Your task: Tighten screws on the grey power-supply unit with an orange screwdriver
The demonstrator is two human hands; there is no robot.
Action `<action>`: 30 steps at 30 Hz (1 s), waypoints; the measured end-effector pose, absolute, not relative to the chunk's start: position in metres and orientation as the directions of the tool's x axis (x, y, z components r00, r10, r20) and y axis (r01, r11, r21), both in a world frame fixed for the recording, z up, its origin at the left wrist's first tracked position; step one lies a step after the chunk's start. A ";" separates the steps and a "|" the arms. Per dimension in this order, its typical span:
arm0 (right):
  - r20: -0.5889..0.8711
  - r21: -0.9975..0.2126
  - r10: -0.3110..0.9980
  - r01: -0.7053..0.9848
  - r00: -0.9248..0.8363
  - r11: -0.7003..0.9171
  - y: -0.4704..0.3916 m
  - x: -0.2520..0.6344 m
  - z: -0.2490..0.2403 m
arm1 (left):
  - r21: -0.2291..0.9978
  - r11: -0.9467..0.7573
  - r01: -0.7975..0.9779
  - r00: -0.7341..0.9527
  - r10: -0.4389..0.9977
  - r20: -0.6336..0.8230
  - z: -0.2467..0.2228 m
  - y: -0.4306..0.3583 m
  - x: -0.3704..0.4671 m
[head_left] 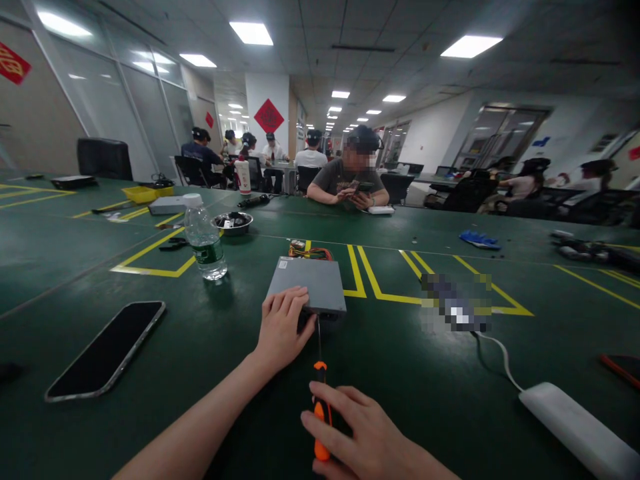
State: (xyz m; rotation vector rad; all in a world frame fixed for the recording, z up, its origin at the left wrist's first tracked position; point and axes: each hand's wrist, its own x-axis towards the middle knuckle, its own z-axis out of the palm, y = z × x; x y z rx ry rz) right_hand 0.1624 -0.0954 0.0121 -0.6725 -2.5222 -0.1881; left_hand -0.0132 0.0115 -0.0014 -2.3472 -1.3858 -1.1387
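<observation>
Where the left hand (284, 328) lies: fingers slightly spread atop power supply (313, 280).
Where the right hand (367, 433) curls: fingers holding screwdriver (321, 375).

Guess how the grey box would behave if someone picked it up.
The box should feel stiff, given its flat, metal-looking case, and probably rather heavy for its size. The thin wires bunched behind it look floppy and might dangle.
</observation>
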 end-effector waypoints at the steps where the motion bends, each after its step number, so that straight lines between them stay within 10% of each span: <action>1: 0.542 0.000 0.417 0.496 -0.730 0.869 -0.096 0.161 0.013 | 0.210 -0.545 0.811 0.270 0.669 0.692 -0.001 0.011 -0.013; 30: 0.652 0.048 0.305 0.439 -0.694 0.897 -0.099 0.189 0.007 | 0.201 -0.535 0.820 0.272 0.675 0.686 -0.001 0.011 -0.013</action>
